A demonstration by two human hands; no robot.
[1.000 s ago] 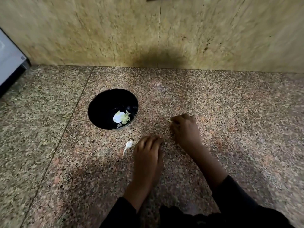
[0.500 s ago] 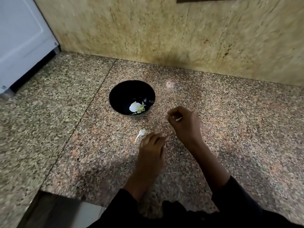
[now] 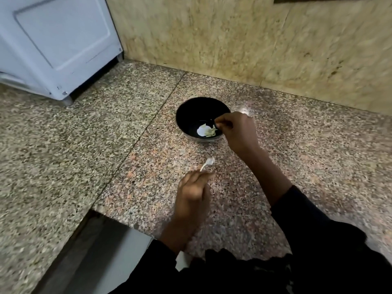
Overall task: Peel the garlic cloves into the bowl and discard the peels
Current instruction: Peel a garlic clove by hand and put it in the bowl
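Head view shows the unpeeled garlic clove (image 3: 207, 163) on the desk (image 3: 131, 166), tail pointing at the loosely curled left hand (image 3: 194, 193) just beside it, while the right hand (image 3: 237, 132) pinches something unclear over the black bowl (image 3: 191, 115).

The right hand (image 3: 239, 132) moves from the counter (image 3: 297, 158) up to the bowl (image 3: 191, 111), its curled fingertips now over the rim. The left hand (image 3: 194, 194) slides nearer the garlic clove (image 3: 209, 162).
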